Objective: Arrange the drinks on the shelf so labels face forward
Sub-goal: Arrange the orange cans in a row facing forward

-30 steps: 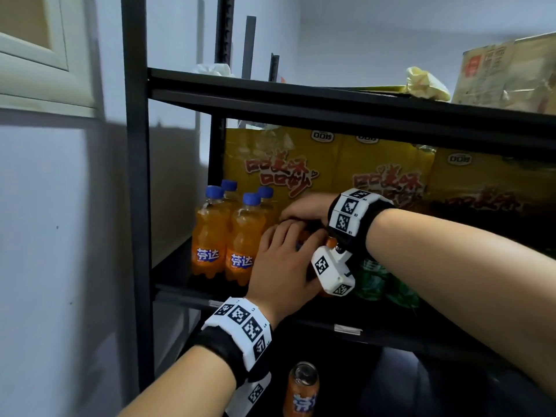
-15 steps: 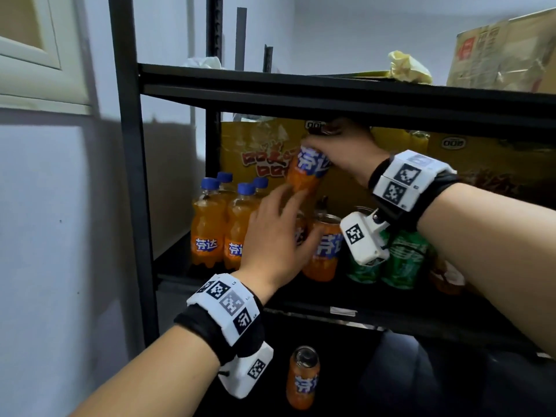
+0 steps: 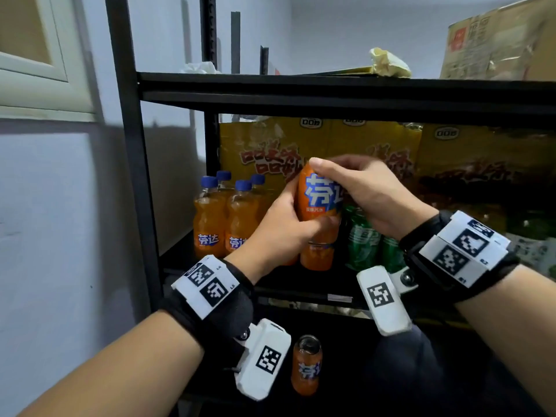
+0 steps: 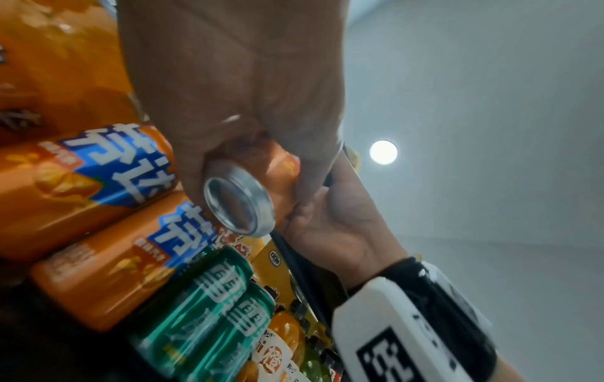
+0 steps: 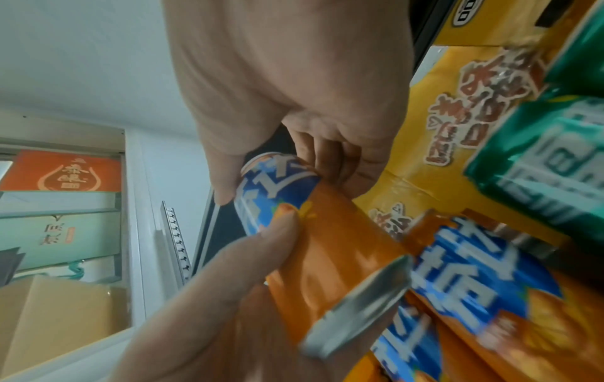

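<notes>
Hiding most of the orange aluminium soda can point(image 3: 319, 195) are the two hands that hold it at the centre of the head view, in front of the black metal shelf point(image 3: 331, 91). Only its blue-and-white label shows, turned toward the camera. The left hand point(image 3: 282, 233) wraps its curled fingers round the can's lower half; the right hand point(image 3: 364, 191) pinches its top, thumb in front, the other fingers hidden behind. The can's base shows only in the left wrist view. Below it, partly covered, stand another orange can point(image 3: 317, 254) and green cans point(image 3: 361, 242); orange plastic bottles with blue caps point(image 3: 222, 218) stand at centre left.
</notes>
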